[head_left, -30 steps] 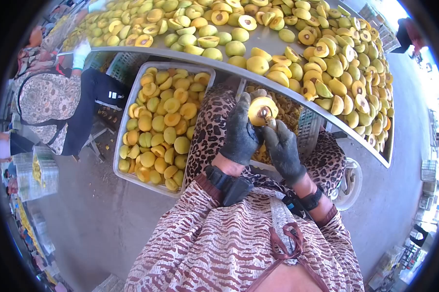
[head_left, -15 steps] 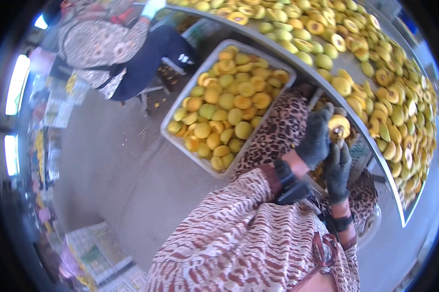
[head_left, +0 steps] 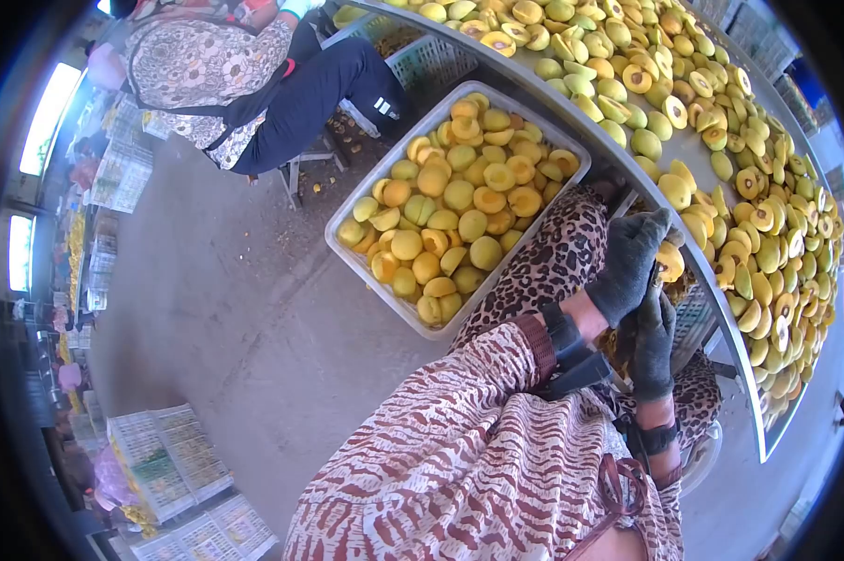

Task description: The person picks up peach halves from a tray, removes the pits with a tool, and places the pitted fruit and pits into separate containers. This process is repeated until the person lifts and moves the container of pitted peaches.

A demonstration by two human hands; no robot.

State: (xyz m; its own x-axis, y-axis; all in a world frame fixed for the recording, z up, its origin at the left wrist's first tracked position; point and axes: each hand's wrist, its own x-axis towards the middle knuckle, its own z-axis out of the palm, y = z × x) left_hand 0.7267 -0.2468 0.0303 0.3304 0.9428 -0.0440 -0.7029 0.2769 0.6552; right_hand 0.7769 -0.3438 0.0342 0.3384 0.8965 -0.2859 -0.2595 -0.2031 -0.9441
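My left hand [head_left: 625, 264], in a dark grey glove, grips a yellow peach half [head_left: 670, 262] beside the table edge. Its cut face is turned partly towards my right hand [head_left: 650, 344], gloved alike and closed just below the fruit. A thin dark thing shows between the right fingertips and the peach half, too small to name. Left of my knees is a pale plastic crate [head_left: 384, 304] full of yellow peach halves [head_left: 473, 224]. On the metal table [head_left: 688, 145] lies a large heap of halved peaches [head_left: 758, 215], some with brown pits.
The table's metal rim [head_left: 721, 304] curves close by my hands. A person [head_left: 207, 84] in a flowered top sits at the upper left, near a green crate [head_left: 431, 61]. White crates [head_left: 169, 458] stand on the concrete floor [head_left: 225, 327] at the lower left.
The peach half has turned and now shows less of its cut face, with my left fingers further over it. The whole view has shifted slightly.
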